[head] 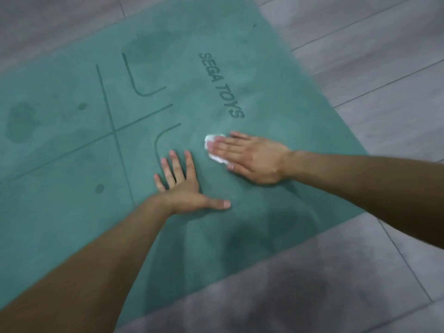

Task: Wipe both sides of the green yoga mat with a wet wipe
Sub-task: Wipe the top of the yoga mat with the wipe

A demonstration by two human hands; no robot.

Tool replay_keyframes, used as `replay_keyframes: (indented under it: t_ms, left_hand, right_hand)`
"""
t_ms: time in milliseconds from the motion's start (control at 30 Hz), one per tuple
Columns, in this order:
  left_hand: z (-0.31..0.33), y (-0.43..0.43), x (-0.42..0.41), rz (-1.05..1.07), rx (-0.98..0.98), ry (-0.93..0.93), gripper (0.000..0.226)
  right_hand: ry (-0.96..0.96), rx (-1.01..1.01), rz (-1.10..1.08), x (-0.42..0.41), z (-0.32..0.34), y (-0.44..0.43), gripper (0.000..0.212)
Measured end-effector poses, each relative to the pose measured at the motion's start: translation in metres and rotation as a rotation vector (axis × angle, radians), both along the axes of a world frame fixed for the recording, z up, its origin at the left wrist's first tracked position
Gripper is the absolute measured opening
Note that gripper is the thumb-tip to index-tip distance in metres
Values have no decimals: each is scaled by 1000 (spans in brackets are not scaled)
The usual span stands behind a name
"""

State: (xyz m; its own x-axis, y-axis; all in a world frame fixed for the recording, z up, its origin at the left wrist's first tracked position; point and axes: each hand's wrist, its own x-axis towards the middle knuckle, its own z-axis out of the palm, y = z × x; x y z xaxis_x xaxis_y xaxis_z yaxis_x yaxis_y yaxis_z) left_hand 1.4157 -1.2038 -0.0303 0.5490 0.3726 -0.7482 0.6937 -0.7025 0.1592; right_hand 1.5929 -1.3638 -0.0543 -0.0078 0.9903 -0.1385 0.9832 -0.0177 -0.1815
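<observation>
The green yoga mat [72, 145] lies flat on the floor, printed side up, with dark guide lines, dots and lettering on it. My right hand [249, 157] lies flat with straight fingers, pressing a folded white wet wipe [211, 146] onto the mat just below the lettering. Most of the wipe is hidden under the fingers. My left hand [185, 186] rests palm down on the mat with its fingers spread, a short way to the left of and nearer than the right hand. It holds nothing.
Grey plank flooring [374, 68] surrounds the mat on the right, at the top and along the near edge. The mat's corner [360, 211] lies just under my right forearm. Darker damp patches [21, 123] show on the mat's left part.
</observation>
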Motion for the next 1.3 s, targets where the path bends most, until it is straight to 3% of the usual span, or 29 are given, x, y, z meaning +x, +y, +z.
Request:
replay_keyframes:
  t_ms: [133,200,267,333,433,600,667,800,867,933,1000,1067,1133,1233,1300]
  left_hand:
    - [-5,-13,1,4,33,71,185]
    - [-3,-12,2,-1,33,82,185]
    - [-1,-14,3,1,22,101,185]
    - [0,-15,3,2,26,105,185]
    - [2,-16,5,12,18,108,185]
    - [5,-16,5,12,-10,106,185]
    - [6,-16,5,11,-10,101,186]
    - [5,-16,4,3,-3,95,186]
    - [5,-16,4,6,3,96,186]
    - [5,-17,4,2,-1,89,186]
    - [6,-16,5,-1,-3,87,186]
    - [6,-16,5,-1,-3,87,186]
    - [6,-16,5,-5,-5,90,186]
    - [5,-16,5,-1,-2,95,186]
    - [5,-16,6,-3,1,99,186]
  right_hand:
    - [-81,-38,-509,100,3,-18,69]
    - [-56,-45,-665,91,3,-5,77]
    - [-33,-16,-561,46,-2,19,80]
    - [4,7,-285,-1,-8,33,75]
    - [12,-11,-112,12,1,34,69]
    - [-9,-12,-648,84,1,15,71]
    - [12,-38,-719,69,5,25,77]
    - [39,-24,-273,0,-1,46,76]
    - [20,-52,-130,11,3,42,71]
    - [-5,-76,-300,51,10,35,69]
    - [-42,-103,-625,91,17,22,70]
    - [-46,-104,-777,92,19,12,75]
    - [-26,-48,-642,49,13,12,79]
    - [54,-3,-215,-17,2,-1,71]
    - [0,-22,-88,-2,4,-11,68]
